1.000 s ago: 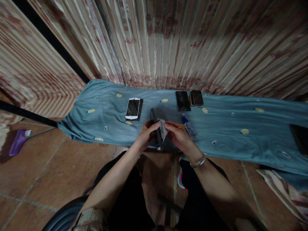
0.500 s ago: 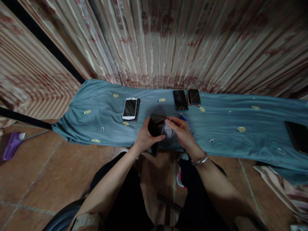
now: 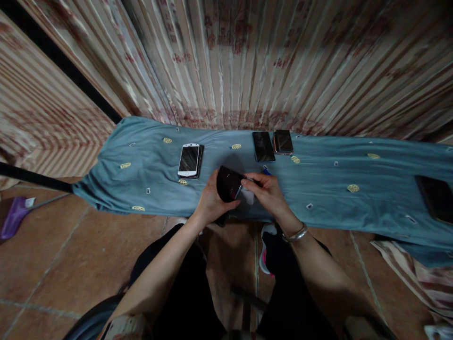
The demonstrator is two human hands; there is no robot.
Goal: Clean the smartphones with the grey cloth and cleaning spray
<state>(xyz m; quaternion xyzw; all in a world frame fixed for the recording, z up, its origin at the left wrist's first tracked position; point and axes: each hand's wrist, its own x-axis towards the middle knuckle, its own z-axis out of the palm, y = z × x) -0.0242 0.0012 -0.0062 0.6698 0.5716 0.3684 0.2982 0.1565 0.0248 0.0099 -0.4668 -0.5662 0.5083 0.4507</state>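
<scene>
My left hand [image 3: 211, 203] grips a black phone [image 3: 228, 184], its glossy face tilted up, just above the near edge of a table under a blue-grey cloth [image 3: 318, 198]. My right hand [image 3: 268, 193] pinches a small white wipe [image 3: 249, 196] against the phone's right edge. A silver bracelet [image 3: 295, 233] circles my right wrist. The blue tip of a small spray bottle [image 3: 265, 171] peeks out behind my right hand; the rest of it is hidden.
On the cloth lie a white phone on a dark one [image 3: 190, 160] at left, two dark phones [image 3: 272, 143] at the back, and a dark device [image 3: 436, 198] at far right. Striped curtains [image 3: 247, 61] hang behind. A purple tool [image 3: 12, 219] lies on the tiled floor.
The phone has turned from edge-on to face-up in my left hand. My right hand with the wipe has moved from the phone's side to its right edge, covering the spray bottle.
</scene>
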